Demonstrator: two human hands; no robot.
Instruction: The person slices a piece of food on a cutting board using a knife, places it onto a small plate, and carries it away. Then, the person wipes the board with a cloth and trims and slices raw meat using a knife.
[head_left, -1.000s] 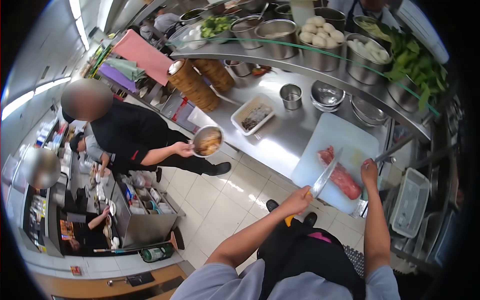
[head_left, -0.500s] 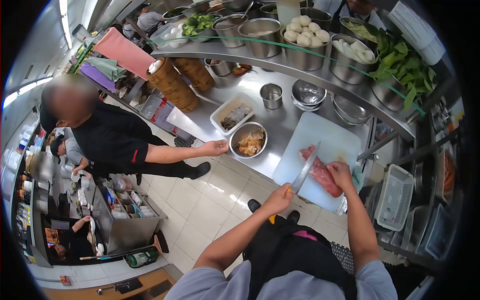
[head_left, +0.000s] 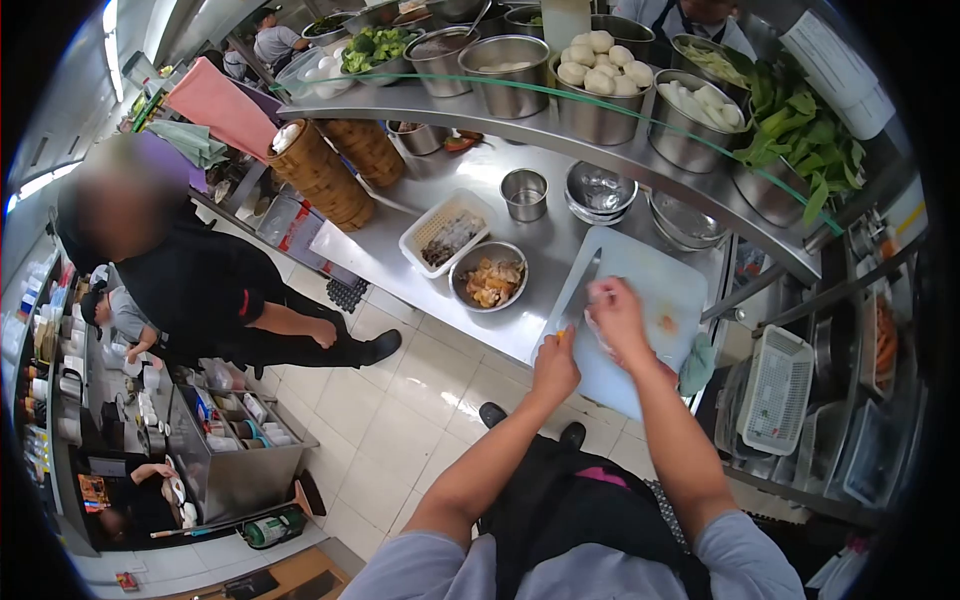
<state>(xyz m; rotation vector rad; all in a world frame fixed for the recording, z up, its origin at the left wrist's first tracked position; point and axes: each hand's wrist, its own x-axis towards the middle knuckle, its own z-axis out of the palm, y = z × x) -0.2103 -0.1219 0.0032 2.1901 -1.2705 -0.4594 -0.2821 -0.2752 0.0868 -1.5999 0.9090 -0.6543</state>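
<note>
In my left hand point(head_left: 556, 365) is a knife point(head_left: 580, 287) with a yellow handle, its blade lying over the left side of the pale cutting board point(head_left: 655, 270) and pointing away from me. My right hand point(head_left: 618, 318) is closed on a piece of raw meat point(head_left: 597, 333) just right of the knife. Most of the meat is hidden under that hand and wrist. A reddish smear marks the board to the right of the hand.
Left of the board stand a metal bowl of brownish food point(head_left: 492, 282) and a white basket point(head_left: 411, 240). Behind are a small metal pot point(head_left: 524, 196) and stacked bowls point(head_left: 600, 205). A shelf point(head_left: 440, 112) of full pots overhangs the counter. A person in black point(head_left: 190, 290) stands at left.
My right hand has moved left across the board with the meat, near the knife. The knife has swung from over the meat to the board's left side. The other person's hand has left the bowl.
</note>
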